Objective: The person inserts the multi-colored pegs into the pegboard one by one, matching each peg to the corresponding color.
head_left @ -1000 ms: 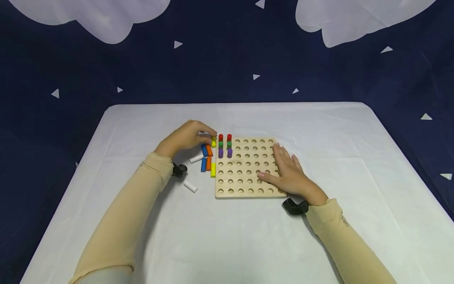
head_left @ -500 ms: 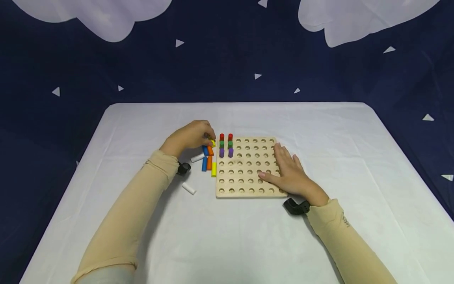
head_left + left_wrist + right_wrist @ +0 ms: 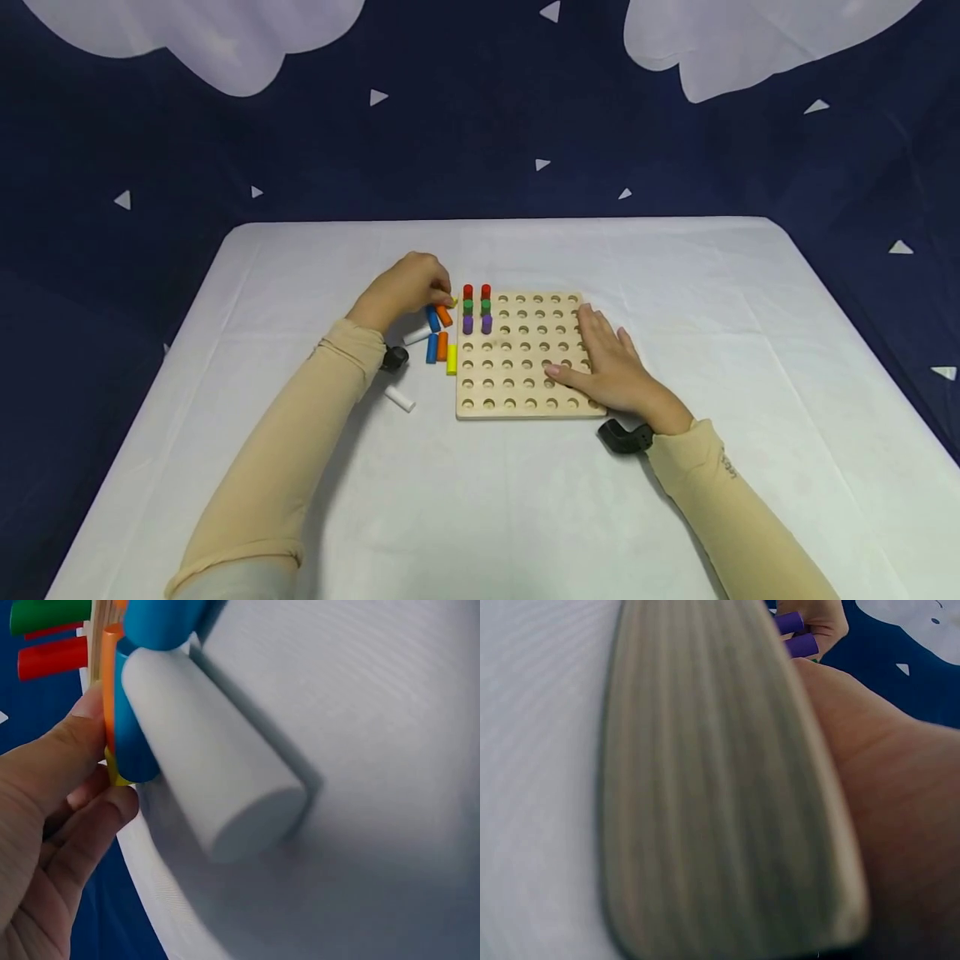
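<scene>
My left hand (image 3: pixel 405 287) pinches a yellow peg (image 3: pixel 115 771) between thumb and fingers, beside the far left corner of a wooden pegboard (image 3: pixel 525 417). Most of that peg is hidden by the fingers and by other pegs. Flat across the board's right edge lies my right hand (image 3: pixel 618 375), fingers straight and thumb spread over some holes. Two upright columns of pegs fill the board's far left: red pegs (image 3: pixel 468 292), green pegs (image 3: pixel 468 307) and purple pegs (image 3: pixel 468 325). In the right wrist view the board's thick edge (image 3: pixel 712 780) stands close up.
Left of the board lie loose blue pegs (image 3: pixel 431 348), orange pegs (image 3: pixel 442 346), another yellow peg (image 3: pixel 452 360) and two white pegs (image 3: pixel 400 398). A white cloth (image 3: pixel 480 508) covers the table; a dark blue backdrop (image 3: pixel 480 125) hangs behind.
My left hand has shifted slightly right and closed its fingertips around the far yellow peg, which is now mostly covered. The right hand and the board stay in place.
</scene>
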`<state>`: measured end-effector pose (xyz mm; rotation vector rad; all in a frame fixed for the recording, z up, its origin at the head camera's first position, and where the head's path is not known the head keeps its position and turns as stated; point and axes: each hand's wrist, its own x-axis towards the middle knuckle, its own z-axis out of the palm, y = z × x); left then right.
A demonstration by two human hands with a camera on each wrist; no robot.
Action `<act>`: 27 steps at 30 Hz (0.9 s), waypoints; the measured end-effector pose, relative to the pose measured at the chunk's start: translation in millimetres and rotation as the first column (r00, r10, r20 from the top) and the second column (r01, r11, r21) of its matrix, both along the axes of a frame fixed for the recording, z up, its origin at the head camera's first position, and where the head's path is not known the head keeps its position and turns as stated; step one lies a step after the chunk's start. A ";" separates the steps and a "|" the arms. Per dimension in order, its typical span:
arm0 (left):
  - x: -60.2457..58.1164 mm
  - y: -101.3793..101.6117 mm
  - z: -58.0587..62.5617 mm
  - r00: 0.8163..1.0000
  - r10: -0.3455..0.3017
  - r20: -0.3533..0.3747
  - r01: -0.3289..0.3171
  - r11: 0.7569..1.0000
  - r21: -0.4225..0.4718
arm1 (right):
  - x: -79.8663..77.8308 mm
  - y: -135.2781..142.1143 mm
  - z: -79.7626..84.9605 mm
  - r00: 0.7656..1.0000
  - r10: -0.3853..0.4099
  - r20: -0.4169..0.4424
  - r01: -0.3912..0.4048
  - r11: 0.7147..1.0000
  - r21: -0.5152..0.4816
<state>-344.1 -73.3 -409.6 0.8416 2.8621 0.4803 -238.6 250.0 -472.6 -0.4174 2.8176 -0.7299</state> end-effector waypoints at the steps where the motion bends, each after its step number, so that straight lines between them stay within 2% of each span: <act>1: -0.5 -0.9 -1.1 1.000 -0.001 -0.004 0.001 1.000 0.005 | -0.2 -0.2 0.1 1.000 0.001 0.000 -0.001 1.000 0.001; 9: 1.1 -5.7 -9.2 0.999 0.038 0.020 -0.039 0.999 0.036 | -1.2 -0.8 -0.2 1.000 -0.002 -0.003 0.002 1.000 0.005; 15: 5.1 -10.3 -16.9 0.993 0.105 0.043 -0.109 0.990 0.090 | -0.6 -0.5 -0.4 1.000 -0.003 0.000 0.003 1.000 0.004; 18: 8.7 -12.4 -17.5 0.982 0.167 0.083 -0.179 0.969 0.168 | -0.4 0.0 0.1 1.000 -0.001 0.005 0.001 1.000 0.005; 21: 14.7 -13.0 -15.0 0.967 0.212 0.139 -0.243 0.931 0.273 | -0.5 1.4 1.2 1.000 -0.003 0.007 0.003 1.000 0.007; 24: 22.7 -11.4 -12.0 0.961 0.203 0.189 -0.261 0.895 0.363 | -0.9 3.6 1.9 1.000 -0.007 0.003 0.007 1.000 0.008; 27: 32.6 -9.7 -10.7 0.962 0.173 0.212 -0.252 0.860 0.444 | -1.1 5.3 1.3 1.000 -0.009 0.000 0.009 1.000 0.009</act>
